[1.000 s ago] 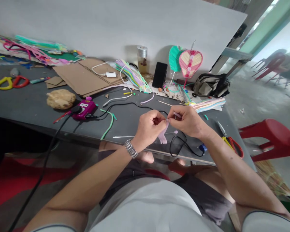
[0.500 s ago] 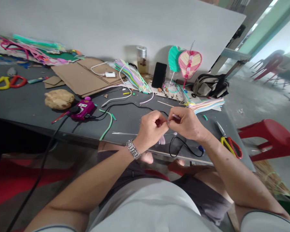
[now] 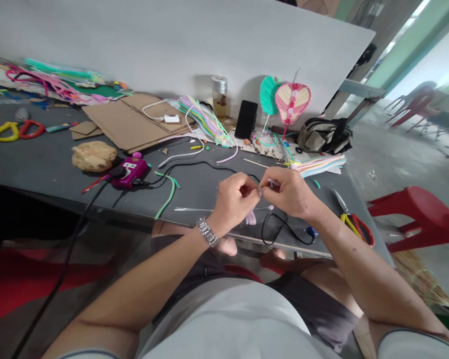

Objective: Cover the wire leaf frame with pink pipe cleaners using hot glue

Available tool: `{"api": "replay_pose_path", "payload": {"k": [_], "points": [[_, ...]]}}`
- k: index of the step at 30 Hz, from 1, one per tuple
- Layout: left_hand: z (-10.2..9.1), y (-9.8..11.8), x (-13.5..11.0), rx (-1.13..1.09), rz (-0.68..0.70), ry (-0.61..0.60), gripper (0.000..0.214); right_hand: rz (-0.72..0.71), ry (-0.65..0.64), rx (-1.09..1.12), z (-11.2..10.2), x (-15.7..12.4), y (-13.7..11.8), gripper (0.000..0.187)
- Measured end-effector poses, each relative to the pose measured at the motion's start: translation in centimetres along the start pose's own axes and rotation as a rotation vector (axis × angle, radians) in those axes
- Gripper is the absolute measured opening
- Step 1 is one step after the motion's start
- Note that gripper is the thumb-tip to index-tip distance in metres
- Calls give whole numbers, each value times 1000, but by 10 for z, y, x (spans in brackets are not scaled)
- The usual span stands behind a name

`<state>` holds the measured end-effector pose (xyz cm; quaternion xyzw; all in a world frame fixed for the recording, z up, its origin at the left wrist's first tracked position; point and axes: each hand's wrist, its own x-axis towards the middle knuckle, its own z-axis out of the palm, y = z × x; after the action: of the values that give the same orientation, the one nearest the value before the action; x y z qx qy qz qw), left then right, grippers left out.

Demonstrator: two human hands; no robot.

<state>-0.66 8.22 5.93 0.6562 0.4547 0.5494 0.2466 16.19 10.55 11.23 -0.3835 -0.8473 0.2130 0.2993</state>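
Observation:
My left hand (image 3: 234, 199) and my right hand (image 3: 290, 194) meet above the dark table, fingertips nearly touching. Both pinch a pale pink flattened plastic straw (image 3: 251, 217), and its lower end hangs below my left hand. The pinched part is mostly hidden by my fingers. A clear thin straw (image 3: 205, 209) lies on the table just under my left hand. A black cable (image 3: 273, 228) loops below my right hand. A metal wristwatch (image 3: 207, 232) sits on my left wrist.
A magenta glue gun (image 3: 129, 172) trails a black cord off the table edge. Scissors (image 3: 355, 228) lie at the right. Behind stand straw fans (image 3: 292, 103), a phone (image 3: 246, 119), a jar (image 3: 219, 97), straw bundles (image 3: 205, 122) and cardboard (image 3: 129, 124).
My hands have drawn closer together around the pink straw, and less of it hangs below them. The whole view has shifted slightly as my head moved.

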Motion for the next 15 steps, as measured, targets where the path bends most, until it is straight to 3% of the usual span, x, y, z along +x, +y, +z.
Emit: {"api": "replay_pose_path", "payload": {"k": [5, 15], "points": [[-3, 2, 0, 27, 50, 10, 18, -13, -1, -18, -6, -4, -1, 10], [-2, 1, -2, 57, 170, 21, 21, -66, 67, -86, 3, -2, -12, 17]]}}
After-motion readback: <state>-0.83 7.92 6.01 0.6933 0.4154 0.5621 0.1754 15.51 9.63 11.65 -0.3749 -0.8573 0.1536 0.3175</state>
